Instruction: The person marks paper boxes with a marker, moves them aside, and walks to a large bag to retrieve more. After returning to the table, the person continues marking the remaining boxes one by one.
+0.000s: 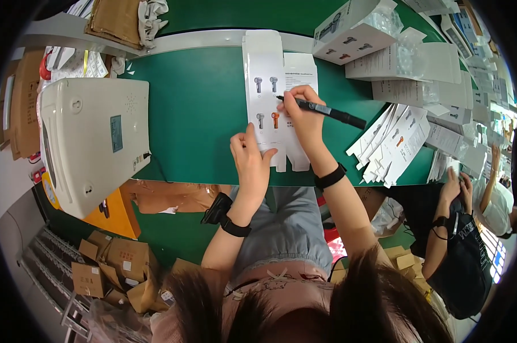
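in the head view, a flat white carton point(268, 104), printed with three grey devices and one orange one, lies on the green desk point(195, 114) directly before the person. the right hand point(305, 114) pinches a black marker point(343, 116) between thumb and fingers, tip near the upper pictures, contact with the surface not determinable, while the left hand point(253, 160) rests at the carton's lower left, thumb set apart from bent fingers. flattened cartons point(398, 140) lie piled at right below open white boxes point(378, 64); a white machine point(87, 137) stands at left.
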Available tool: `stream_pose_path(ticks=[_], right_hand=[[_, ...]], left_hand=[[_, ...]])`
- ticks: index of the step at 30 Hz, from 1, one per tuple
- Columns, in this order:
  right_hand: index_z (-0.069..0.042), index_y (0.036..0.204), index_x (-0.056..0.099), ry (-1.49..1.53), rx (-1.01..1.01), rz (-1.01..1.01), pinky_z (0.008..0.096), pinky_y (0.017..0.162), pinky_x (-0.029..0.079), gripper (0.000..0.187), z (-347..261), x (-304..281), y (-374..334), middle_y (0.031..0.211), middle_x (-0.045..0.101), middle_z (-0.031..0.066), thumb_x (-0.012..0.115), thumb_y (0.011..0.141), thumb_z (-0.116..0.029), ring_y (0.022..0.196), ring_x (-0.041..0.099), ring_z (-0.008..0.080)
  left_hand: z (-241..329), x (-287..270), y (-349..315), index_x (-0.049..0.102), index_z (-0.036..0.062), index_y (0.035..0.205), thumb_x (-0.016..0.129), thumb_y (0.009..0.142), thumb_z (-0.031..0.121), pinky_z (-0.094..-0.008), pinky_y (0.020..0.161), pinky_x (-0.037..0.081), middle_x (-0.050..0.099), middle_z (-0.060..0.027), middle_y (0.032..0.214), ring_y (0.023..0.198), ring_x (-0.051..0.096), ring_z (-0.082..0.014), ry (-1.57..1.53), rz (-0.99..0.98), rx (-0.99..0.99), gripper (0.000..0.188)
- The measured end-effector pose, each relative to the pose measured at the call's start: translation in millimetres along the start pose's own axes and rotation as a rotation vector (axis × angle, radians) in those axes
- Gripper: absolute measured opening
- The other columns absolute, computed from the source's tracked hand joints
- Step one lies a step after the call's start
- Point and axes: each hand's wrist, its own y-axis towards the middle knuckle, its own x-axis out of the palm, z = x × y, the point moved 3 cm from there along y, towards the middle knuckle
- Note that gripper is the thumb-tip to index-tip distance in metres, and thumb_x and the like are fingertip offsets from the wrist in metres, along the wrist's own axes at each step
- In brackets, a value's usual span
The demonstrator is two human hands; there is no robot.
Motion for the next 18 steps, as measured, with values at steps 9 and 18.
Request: stream_pose_path(ticks=[9, 18], right_hand=[[-0.001, 0.073, 0.051, -0.1, 0.071, 0.013, 0.0183, 0.05, 0.039, 0.009, 13.7, 11.7, 6.2, 0.058, 0.056, 0.0031, 0.055, 0.079, -0.007, 0.053, 0.051, 0.0059], [-0.001, 0.073, 0.05, -0.189, 0.023, 0.03, 0.0182, 0.05, 0.039, 0.009, 13.2, 11.6, 5.1, 0.059, 0.054, 0.0022, 0.053, 0.079, -0.006, 0.052, 0.051, 0.0066]], left_hand=[[-6.5, -1.3, 2.3, 0.037, 0.0003, 0.117, 0.072, 0.058, -0.001, -0.0376, 0.072, 0.038, 0.038, -0.0164, 0.094, 0.086, 0.042, -0.0318, -0.085, -0.016, -0.02, 0.069], [-2.7, -3.9, 5.1, 0.038, 0.0015, 0.114, 0.073, 0.056, 0.0, -0.0386, 0.073, 0.038, 0.042, -0.0163, 0.09, 0.085, 0.042, -0.0325, -0.086, -0.028, -0.042, 0.067]])
